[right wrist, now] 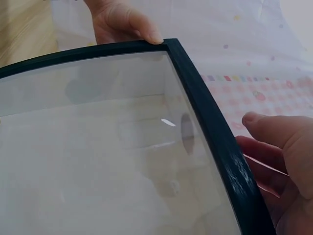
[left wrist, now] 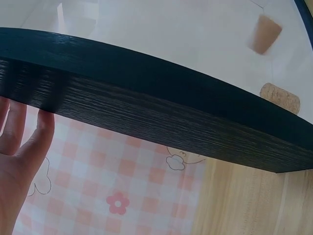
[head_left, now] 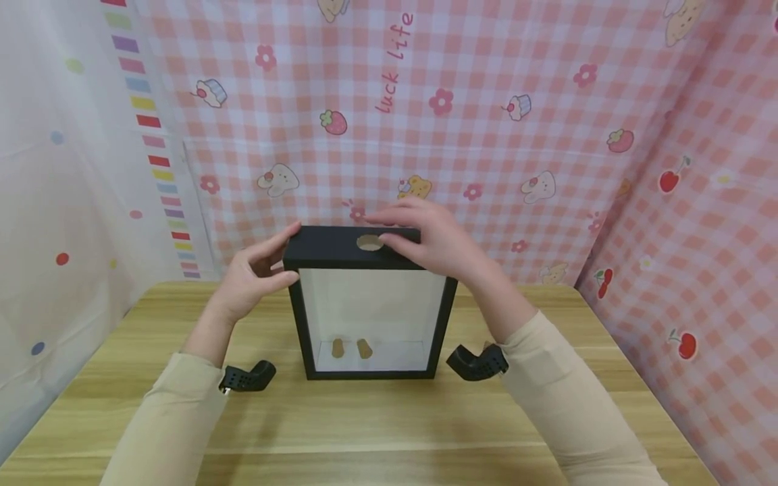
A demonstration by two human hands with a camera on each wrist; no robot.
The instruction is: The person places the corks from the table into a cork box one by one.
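A black shadow box frame [head_left: 371, 374] with a clear front stands upright on the table. Its top has an oval hole [head_left: 369, 243]. Inside, two corks [head_left: 338, 348] [head_left: 365, 349] are at the bottom; the left wrist view also has one cork [left wrist: 281, 98] near the frame's edge. My left hand [head_left: 246, 280] holds the upper left corner, thumb at the front and fingers at the side and back. Over the top's right part is my right hand [head_left: 434, 239], thumb beside the hole, fingers extended towards the back. In the right wrist view its thumb is apart from the frame.
The wooden table [head_left: 340, 432] lies under the frame. Behind hangs a pink checked cloth [head_left: 365, 155], with a white dotted cloth [head_left: 73, 202] at left. Black wrist camera mounts [head_left: 249, 376] [head_left: 477, 363] stick out from both sleeves.
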